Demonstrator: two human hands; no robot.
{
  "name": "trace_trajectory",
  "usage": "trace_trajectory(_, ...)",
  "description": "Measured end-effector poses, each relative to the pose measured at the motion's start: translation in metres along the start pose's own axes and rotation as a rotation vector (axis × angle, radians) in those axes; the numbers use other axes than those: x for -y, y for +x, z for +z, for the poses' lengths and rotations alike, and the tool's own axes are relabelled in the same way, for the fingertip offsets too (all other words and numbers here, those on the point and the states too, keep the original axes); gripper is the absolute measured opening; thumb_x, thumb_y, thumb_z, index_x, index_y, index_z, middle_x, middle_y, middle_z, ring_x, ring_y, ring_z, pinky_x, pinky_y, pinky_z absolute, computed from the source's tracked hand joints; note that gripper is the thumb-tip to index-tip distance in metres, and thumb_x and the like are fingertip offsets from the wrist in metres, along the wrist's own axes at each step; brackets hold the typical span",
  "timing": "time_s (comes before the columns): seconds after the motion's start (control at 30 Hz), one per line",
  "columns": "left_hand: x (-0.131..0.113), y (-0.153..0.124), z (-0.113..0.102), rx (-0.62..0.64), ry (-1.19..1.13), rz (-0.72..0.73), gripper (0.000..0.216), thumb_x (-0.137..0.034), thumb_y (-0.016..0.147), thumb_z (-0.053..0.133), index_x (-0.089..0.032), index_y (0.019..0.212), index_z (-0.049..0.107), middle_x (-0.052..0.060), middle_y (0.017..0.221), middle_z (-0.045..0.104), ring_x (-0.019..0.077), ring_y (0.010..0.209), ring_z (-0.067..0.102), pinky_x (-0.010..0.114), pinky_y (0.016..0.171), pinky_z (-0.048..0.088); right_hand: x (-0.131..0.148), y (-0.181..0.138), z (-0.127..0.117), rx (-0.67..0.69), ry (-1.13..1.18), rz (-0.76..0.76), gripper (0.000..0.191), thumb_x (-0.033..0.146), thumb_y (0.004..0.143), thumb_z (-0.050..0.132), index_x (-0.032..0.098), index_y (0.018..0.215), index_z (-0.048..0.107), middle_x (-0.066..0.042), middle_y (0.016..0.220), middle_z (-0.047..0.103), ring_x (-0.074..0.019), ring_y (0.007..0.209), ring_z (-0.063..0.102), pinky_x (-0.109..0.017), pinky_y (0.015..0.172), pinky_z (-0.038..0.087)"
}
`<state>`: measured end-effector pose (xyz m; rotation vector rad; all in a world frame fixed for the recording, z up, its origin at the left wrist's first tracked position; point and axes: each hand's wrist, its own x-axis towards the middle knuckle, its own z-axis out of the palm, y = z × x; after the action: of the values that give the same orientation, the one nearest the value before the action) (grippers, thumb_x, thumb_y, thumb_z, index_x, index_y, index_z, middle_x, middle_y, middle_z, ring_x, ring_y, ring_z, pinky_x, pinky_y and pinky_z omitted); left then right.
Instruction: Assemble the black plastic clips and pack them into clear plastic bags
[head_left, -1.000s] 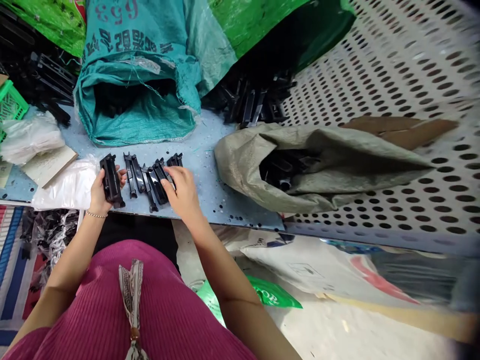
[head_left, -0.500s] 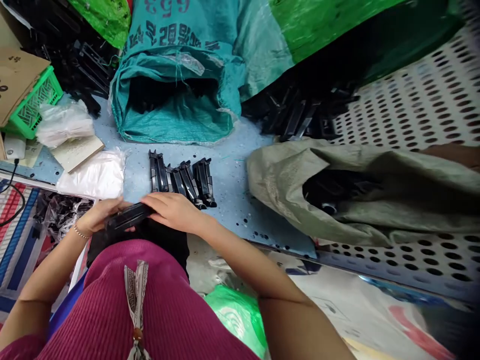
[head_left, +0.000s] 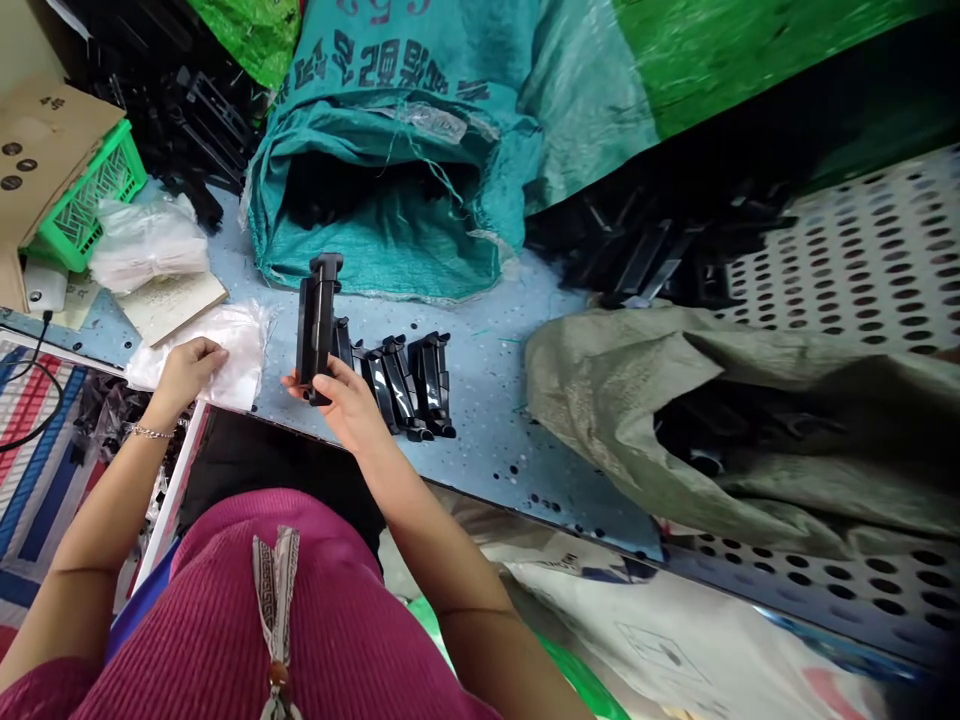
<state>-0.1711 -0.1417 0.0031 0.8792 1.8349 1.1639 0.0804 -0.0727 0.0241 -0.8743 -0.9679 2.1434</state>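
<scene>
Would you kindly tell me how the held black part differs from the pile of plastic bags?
The black part is dark and looks rigid; the plastic bags are whitish and look soft. The right hand grips the black part, while the plastic bags lie on the table.

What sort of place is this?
Probably a small workshop or packing area: similar black parts lie in a row on a blue worktop, beside whitish plastic bags, with a printed teal sack behind.

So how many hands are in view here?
2. The left hand is at the clear plastic bags; whether it grips one is unclear. The right hand holds a black part.
</scene>
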Motion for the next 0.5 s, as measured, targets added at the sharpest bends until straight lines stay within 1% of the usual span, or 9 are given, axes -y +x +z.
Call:
trace_trajectory(0.07, -0.001, 0.001, 0.000, -0.001, -0.120, -0.038, 0.028, -0.032, 0.066, 0.082, -0.018, 0.080, 0.063, -0.001, 0.067, 0.063, 0.0136, 0.060, 0.055, 0.025, 0.058, 0.038, 0.003, 0.008, 0.012, 0.050, 0.077, 0.018, 0.038, 0.044, 0.073, 0.085, 0.023, 0.098, 0.067, -0.001, 0.095, 0.076, -0.0221, 0.092, 0.076, -0.037, 0.087, 0.061)
trace_trajectory(0.13, -0.002, 0.000, 0.003, -0.026, -0.169, -0.027, 0.038, -0.026, 0.059, 0.086, -0.020, 0.083, 0.057, -0.002, 0.070, 0.064, 0.0136, 0.061, 0.058, 0.024, 0.059, 0.041, 0.002, 0.020, 0.028, 0.115, 0.156, 0.035, 0.038, 0.045, 0.073, 0.084, 0.022, 0.097, 0.068, -0.002, 0.096, 0.077, -0.0226, 0.093, 0.076, -0.036, 0.087, 0.062)
trace_trajectory(0.2, -0.003, -0.003, 0.005, -0.037, -0.144, 0.005, 0.037, -0.023, 0.061, 0.084, -0.021, 0.082, 0.053, -0.003, 0.069, 0.062, 0.0131, 0.059, 0.057, 0.023, 0.057, 0.041, -0.005, 0.033, 0.042, 0.178, 0.225, 0.060, 0.037, 0.047, 0.075, 0.082, 0.021, 0.097, 0.068, -0.003, 0.096, 0.077, -0.0241, 0.095, 0.075, -0.038, 0.088, 0.062)
trace_trajectory(0.27, -0.005, -0.008, 0.002, -0.026, -0.073, 0.064, 0.026, -0.022, 0.069, 0.075, -0.022, 0.081, 0.053, -0.001, 0.073, 0.064, 0.0156, 0.066, 0.061, 0.025, 0.061, 0.046, -0.018, 0.048, 0.051, 0.189, 0.257, 0.086, 0.035, 0.046, 0.077, 0.080, 0.020, 0.095, 0.068, -0.004, 0.094, 0.077, -0.0234, 0.096, 0.074, -0.037, 0.087, 0.062)
trace_trajectory(0.33, -0.011, -0.013, -0.007, 0.000, 0.110, 0.200, 0.008, -0.018, 0.077, 0.064, -0.021, 0.081, 0.058, 0.005, 0.086, 0.070, 0.0212, 0.086, 0.067, 0.032, 0.078, 0.052, -0.031, 0.060, 0.055, 0.125, 0.255, 0.107, 0.030, 0.042, 0.076, 0.081, 0.020, 0.090, 0.067, -0.002, 0.089, 0.075, -0.0196, 0.091, 0.073, -0.032, 0.082, 0.062)
trace_trajectory(0.37, -0.014, -0.016, -0.012, 0.013, 0.243, 0.279, 0.008, -0.014, 0.079, 0.058, -0.020, 0.082, 0.062, 0.008, 0.096, 0.072, 0.0243, 0.098, 0.068, 0.037, 0.089, 0.052, -0.037, 0.064, 0.055, 0.086, 0.249, 0.116, 0.028, 0.039, 0.075, 0.082, 0.020, 0.087, 0.066, -0.002, 0.087, 0.074, -0.0174, 0.088, 0.072, -0.029, 0.079, 0.061)
trace_trajectory(0.4, -0.018, -0.018, -0.017, 0.028, 0.387, 0.346, 0.015, -0.011, 0.080, 0.054, -0.020, 0.083, 0.066, 0.010, 0.105, 0.072, 0.0270, 0.107, 0.066, 0.042, 0.097, 0.050, -0.042, 0.067, 0.054, 0.055, 0.242, 0.123, 0.027, 0.037, 0.074, 0.083, 0.020, 0.086, 0.065, -0.001, 0.086, 0.074, -0.0155, 0.085, 0.072, -0.026, 0.077, 0.060)
trace_trajectory(0.43, -0.022, -0.019, -0.021, 0.046, 0.523, 0.389, 0.022, -0.008, 0.081, 0.051, -0.020, 0.084, 0.070, 0.012, 0.111, 0.072, 0.0293, 0.112, 0.065, 0.045, 0.101, 0.048, -0.044, 0.067, 0.052, 0.037, 0.237, 0.124, 0.028, 0.036, 0.073, 0.084, 0.020, 0.086, 0.065, -0.001, 0.086, 0.073, -0.0142, 0.082, 0.071, -0.025, 0.075, 0.060)
trace_trajectory(0.5, -0.028, -0.017, -0.027, 0.061, 0.694, 0.408, 0.031, -0.006, 0.081, 0.049, -0.020, 0.092, 0.074, 0.014, 0.117, 0.071, 0.0319, 0.113, 0.064, 0.048, 0.103, 0.048, -0.044, 0.061, 0.047, 0.040, 0.245, 0.112, 0.029, 0.035, 0.072, 0.084, 0.020, 0.089, 0.066, -0.001, 0.087, 0.074, -0.0134, 0.080, 0.070, -0.024, 0.075, 0.059)
